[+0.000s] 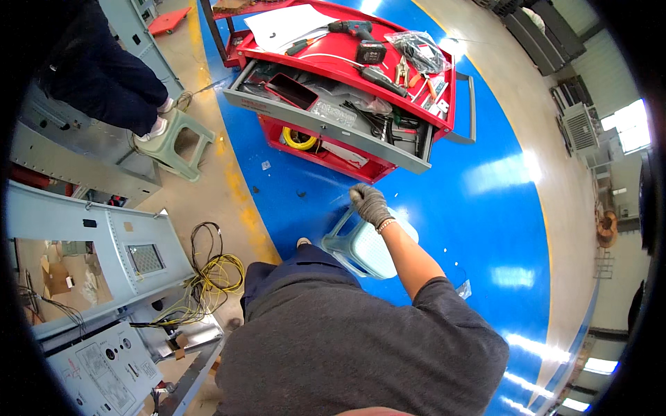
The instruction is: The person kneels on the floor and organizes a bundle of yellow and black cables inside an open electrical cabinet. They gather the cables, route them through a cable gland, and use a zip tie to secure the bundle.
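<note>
While a drawer (305, 123) juts out, the right hand (372, 204) (gloved) curls closed nearby.

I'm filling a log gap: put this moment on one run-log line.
right grip: gray-gloved, nearest pale stool | left grip: not in view | red tool cart: drill on top, drawer pulled out

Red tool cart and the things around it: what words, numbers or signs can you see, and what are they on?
I won't copy the print, but here is where it shows:
Grey drawer front: red lettering near its left end, small and blurred.
Black battery on the drill: pale markings, too small to read.
Pale panel at lower left: printed lines and tiny labels, too small to read.
</note>
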Available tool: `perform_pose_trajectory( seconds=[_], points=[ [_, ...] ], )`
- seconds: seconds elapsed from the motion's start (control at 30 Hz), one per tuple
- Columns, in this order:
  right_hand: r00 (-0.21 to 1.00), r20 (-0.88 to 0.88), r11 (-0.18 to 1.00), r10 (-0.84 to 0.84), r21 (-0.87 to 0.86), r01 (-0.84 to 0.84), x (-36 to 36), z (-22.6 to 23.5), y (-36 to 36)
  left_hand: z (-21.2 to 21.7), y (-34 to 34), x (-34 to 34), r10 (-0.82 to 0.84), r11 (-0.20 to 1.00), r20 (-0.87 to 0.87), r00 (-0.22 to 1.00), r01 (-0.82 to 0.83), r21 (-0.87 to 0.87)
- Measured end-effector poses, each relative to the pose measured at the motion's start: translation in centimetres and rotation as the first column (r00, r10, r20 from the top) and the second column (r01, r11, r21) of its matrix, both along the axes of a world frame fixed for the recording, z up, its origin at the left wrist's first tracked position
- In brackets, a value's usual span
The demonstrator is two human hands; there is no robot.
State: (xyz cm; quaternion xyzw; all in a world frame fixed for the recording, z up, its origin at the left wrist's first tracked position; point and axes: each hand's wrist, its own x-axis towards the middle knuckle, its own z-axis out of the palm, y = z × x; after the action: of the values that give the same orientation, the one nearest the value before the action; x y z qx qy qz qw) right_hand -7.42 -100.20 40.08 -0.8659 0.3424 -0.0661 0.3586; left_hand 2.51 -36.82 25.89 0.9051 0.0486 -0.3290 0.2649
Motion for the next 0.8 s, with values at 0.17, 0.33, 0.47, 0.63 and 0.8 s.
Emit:
perform_pose_trajectory(
  seconds=[0.17,0.33,0.47,0.63,0.8],
  points=[
    [0.999,0.005,0.99,-0.034,0.138,0.033,2.0,-2.7,-0.3,-0.8,8.5,4.7,-0.894,0.402,0.087,0.439,0.702,0.588],
    [0.981,-0.033,0.966,0.192,0.183,-0.183,2.3,-5.2,4.4,-2.8,3.1,4.6,0.573,0.761,0.073,0.816,-0.497,-0.418],
    [0.919,-0.247,0.948,0.307,0.167,-0.272,1.2,-8.2,9.0,6.5,-7.2,4.4,0.205,0.973,0.112,0.972,-0.191,-0.128],
    [0.792,-0.477,0.907,0.38,0.36,-0.219,0.3,-15.8,10.8,2.5,0.6,1.4,0.296,0.95,-0.065,0.953,-0.286,0.122],
    [0.767,-0.353,0.735,0.536,0.643,-0.217,2.6,-22.7,7.9,-1.2,7.6,0.8,0.461,0.883,-0.16,0.873,-0.433,0.18]
  ],
)
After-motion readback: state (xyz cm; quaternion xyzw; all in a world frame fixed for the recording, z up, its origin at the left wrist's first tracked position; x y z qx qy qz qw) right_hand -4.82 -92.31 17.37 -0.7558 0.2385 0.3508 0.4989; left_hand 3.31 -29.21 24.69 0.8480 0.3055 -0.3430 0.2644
